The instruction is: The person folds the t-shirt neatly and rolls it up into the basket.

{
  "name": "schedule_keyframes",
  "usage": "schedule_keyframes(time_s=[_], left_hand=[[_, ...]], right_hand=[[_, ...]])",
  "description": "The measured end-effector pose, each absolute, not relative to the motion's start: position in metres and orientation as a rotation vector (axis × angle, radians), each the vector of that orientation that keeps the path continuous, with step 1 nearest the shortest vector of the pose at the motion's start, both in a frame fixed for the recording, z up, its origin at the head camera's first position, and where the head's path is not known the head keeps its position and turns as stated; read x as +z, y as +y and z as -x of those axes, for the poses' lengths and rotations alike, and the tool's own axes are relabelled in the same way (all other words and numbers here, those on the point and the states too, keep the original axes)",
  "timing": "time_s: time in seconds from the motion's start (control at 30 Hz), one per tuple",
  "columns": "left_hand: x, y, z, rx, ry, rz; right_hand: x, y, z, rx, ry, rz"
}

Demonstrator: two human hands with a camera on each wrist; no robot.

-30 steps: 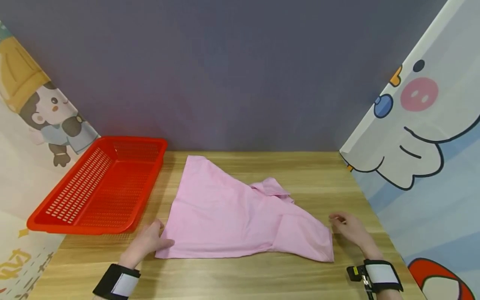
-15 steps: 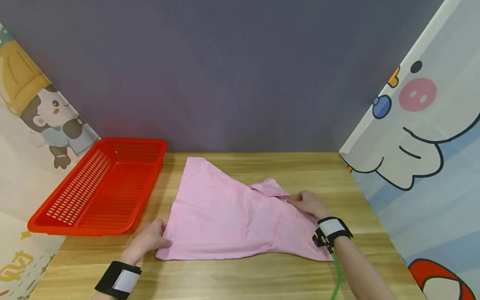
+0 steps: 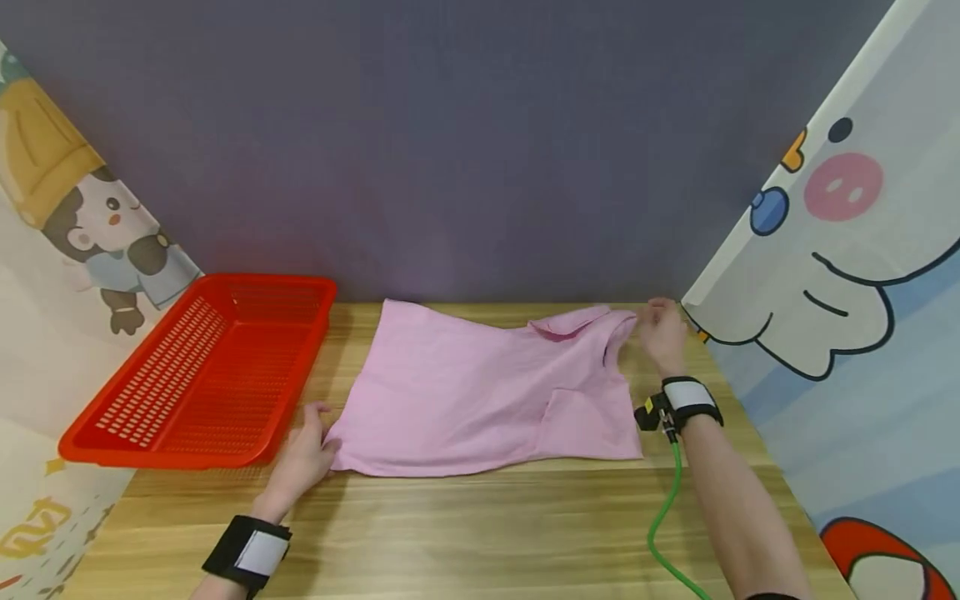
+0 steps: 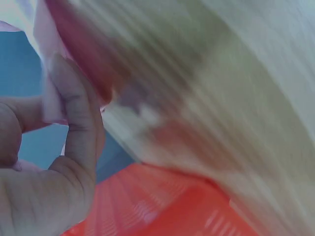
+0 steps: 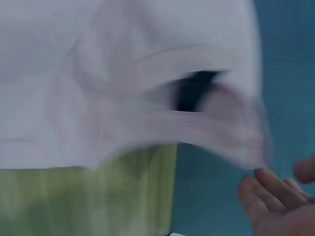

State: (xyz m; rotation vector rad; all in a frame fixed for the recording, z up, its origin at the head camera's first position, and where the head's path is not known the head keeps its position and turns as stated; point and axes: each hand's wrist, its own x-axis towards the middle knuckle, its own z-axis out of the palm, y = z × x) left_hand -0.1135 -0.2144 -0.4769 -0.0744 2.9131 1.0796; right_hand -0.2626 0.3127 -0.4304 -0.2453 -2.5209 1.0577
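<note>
A pink shirt (image 3: 450,392) lies spread across the wooden table, with a sleeve folded at its upper right and a neck opening at its right end. My left hand (image 3: 303,458) is at its lower left corner. In the left wrist view, the thumb and fingers of that hand (image 4: 78,132) pinch the pink cloth. Past the shirt's upper right corner is my right hand (image 3: 663,336). The right wrist view has its thumb and fingers (image 5: 266,201) apart, just beside the shirt's corner (image 5: 241,142), with no cloth between them.
A red plastic basket (image 3: 281,408) with perforated sides stands on the left of the table (image 3: 480,533). A grey panel (image 3: 480,150) rises behind. Cartoon-printed sheets (image 3: 847,275) flank both sides. A green cable (image 3: 660,533) trails from the right wrist camera.
My right hand has moved from the shirt's lower right to its collar area, then up and right. The shirt's right end is spread out upward. My left hand has shifted slightly up with its corner.
</note>
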Motion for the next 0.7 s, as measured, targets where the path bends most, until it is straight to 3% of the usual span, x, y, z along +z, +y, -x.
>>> schedule_keyframes(time_s=[0.2,0.4,0.7], left_hand=[[-0.480,-0.215,0.115,0.976,2.892,0.088],[-0.476,-0.220,0.115,0.913,2.763,0.148],[-0.473,-0.225,0.115,1.045,2.584,0.209]], right_hand=[[-0.457,0.333,0.237,0.959,-2.802,0.097],[-0.484,0.348,0.210,0.948,-3.231,0.193],[-0.489,0.341,0.189,1.214,-3.385,0.198]])
